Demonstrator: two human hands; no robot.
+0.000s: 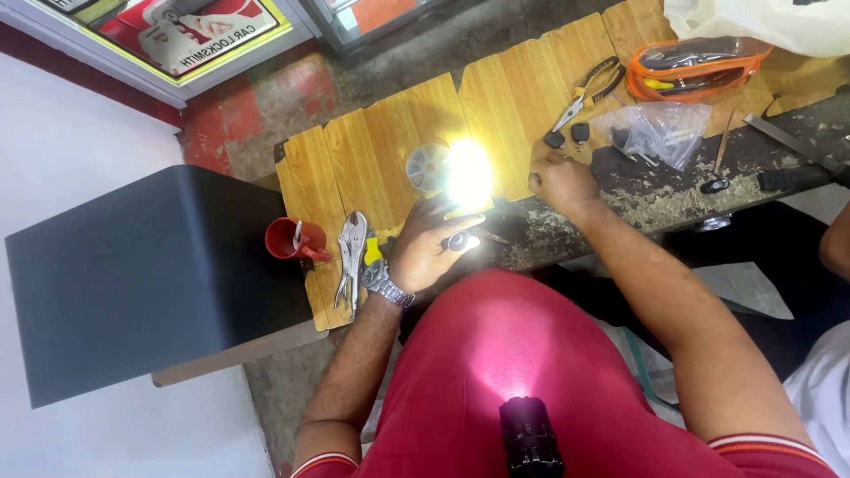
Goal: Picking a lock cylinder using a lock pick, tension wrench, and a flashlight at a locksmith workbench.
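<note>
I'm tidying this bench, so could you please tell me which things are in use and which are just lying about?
In use:
left hand, at the small dark part
right hand, closed on the bench

Lying about:
locking pliers
red cup
needle-nose pliers
plastic bag
orange pouch
round parts box
</note>
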